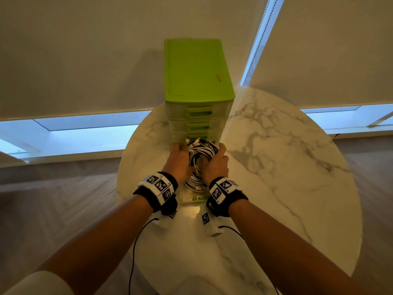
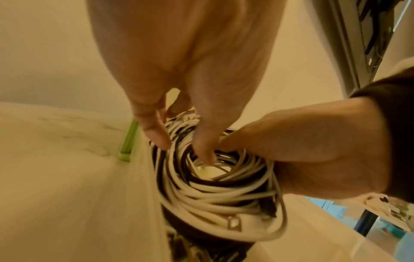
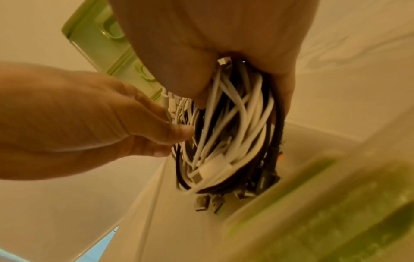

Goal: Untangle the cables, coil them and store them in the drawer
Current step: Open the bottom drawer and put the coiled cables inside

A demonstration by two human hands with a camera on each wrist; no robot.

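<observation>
Fingers [image 2: 156,136] of the left hand [image 1: 177,160] curl around the coiled cables [image 1: 202,156]; the right hand [image 1: 215,165] grips the opposite side. Both hold the coil directly over the open drawer [image 1: 191,198], at the counter [image 1: 276,167] middle, long axis toward the green cabinet [image 1: 195,71].

Round white marble table [image 1: 287,167]; green drawer unit [image 1: 197,86] stands on it, bottom drawer [image 1: 192,198] pulled out.

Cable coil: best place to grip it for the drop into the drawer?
Grip the cable coil across opposite sides of its ring, from above, as the left hand and right hand do. It is a loose ring with plugs dangling, so squeezing both sides likely keeps the loops together over the open drawer.
</observation>
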